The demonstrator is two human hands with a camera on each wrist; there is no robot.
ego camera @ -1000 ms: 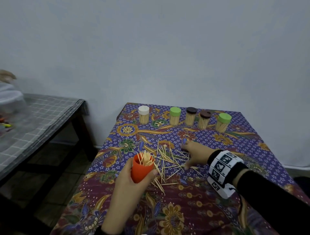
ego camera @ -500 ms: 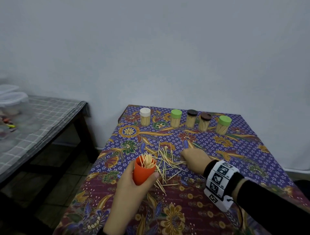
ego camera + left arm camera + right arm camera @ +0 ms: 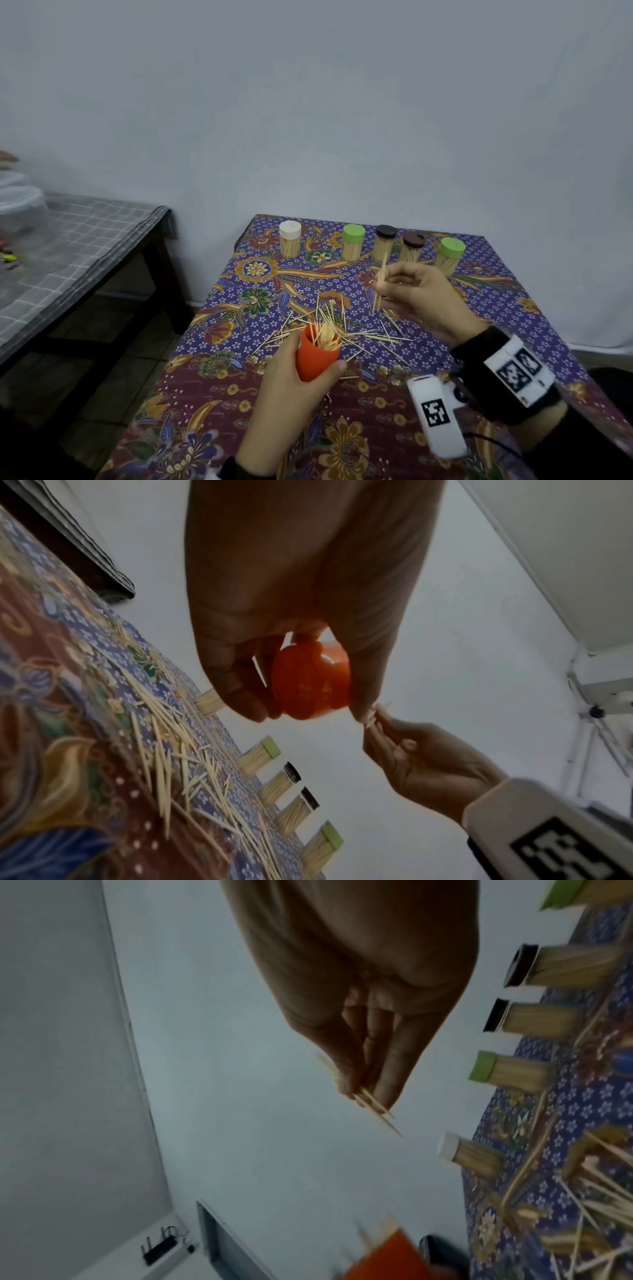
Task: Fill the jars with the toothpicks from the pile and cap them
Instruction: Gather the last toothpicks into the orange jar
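From the head camera, the left hand (image 3: 291,383) grips an orange jar (image 3: 317,356), fingers and thumb curled round its body, raised over the near part of the tabletop (image 3: 513,308), which is covered in a floral batik cloth. The jar is uncapped and partly filled, with toothpick tips sticking out of its mouth. Just beyond it, the toothpick pile (image 3: 346,329) lies scattered flat on the cloth. Farther right, the right hand (image 3: 424,301) is lifted above the pile and pinches a small bundle of toothpicks (image 3: 380,284) between thumb and fingertips, the sticks close to upright. Along the far edge stands a row of five filled, capped jars: a white-capped jar (image 3: 290,238), a green-capped jar (image 3: 352,242), a black-capped jar (image 3: 385,242), a brown-capped jar (image 3: 411,247) and a second green-capped jar (image 3: 449,255), which leans a little. To the left, apart from this one, stands a side table with a grey checked cloth (image 3: 75,246).

From the left wrist, the orange jar's base faces the camera, held between fingers and thumb, with the right hand's toothpicks close beside the left fingertips.

From the right wrist, the picture is blurred, but the thumb and fingers appear pressed together on several toothpicks, with the orange jar's rim low in the frame.
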